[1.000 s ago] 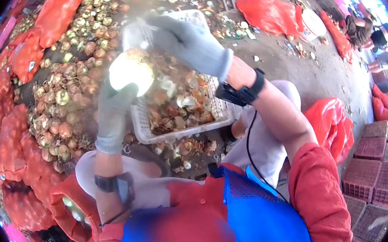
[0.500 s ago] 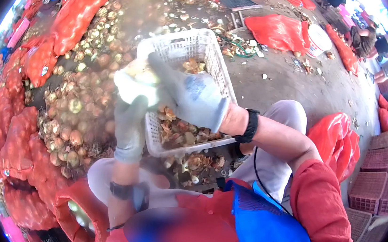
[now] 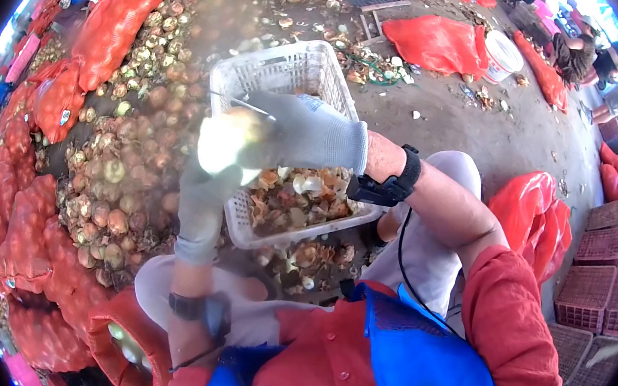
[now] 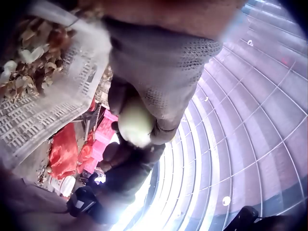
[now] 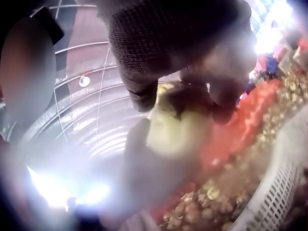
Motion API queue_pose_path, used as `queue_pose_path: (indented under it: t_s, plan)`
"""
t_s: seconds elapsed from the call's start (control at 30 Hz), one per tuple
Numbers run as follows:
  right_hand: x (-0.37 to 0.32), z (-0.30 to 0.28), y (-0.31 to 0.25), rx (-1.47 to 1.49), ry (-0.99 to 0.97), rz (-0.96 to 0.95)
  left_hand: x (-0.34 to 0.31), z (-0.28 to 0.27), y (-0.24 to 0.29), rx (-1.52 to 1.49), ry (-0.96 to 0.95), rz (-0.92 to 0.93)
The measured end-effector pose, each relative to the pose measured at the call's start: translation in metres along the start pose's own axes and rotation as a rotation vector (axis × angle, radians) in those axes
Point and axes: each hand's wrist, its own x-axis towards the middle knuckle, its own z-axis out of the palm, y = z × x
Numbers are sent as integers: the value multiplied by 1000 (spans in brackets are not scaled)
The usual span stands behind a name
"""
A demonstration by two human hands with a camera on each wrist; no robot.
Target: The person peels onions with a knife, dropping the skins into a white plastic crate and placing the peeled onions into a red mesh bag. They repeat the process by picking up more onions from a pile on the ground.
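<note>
My gloved left hand (image 3: 202, 208) holds a pale, mostly peeled onion (image 3: 220, 146), overexposed in the head view. In the left wrist view, the fingers curl round the onion (image 4: 136, 122). My gloved right hand (image 3: 300, 132) is against the onion's upper side, and a thin-bladed knife (image 3: 243, 102) juts leftward from its fingers; its handle is hidden. Up close in the right wrist view, the right thumb and fingers bend round the onion's top, where brown skin (image 5: 185, 98) remains. Below both hands stands a white plastic crate (image 3: 297, 238) holding onion peels (image 3: 301, 200).
A heap of unpeeled onions (image 3: 117, 195) lies left of the crate, bordered by red mesh sacks (image 3: 22, 238). An open red sack (image 3: 102, 337) with pale onions is beside my left knee. Farther off are a white bucket (image 3: 502, 57) and stacked crates (image 3: 585, 286) at right.
The head view has shifted. My right hand was over the far side of the crate, then came back to the onion and now turns against it. My left hand keeps hold of the onion throughout.
</note>
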Motion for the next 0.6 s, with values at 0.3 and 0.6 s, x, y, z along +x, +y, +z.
queue_pose_path:
  t_s: [0.3,0.6]
  plan:
    - [-13,-15,-21,182,-155,153,-10,6,9,59,-165,62]
    - [-24,-27,-16,331,-271,279,-18,1,-6,123,-109,-46]
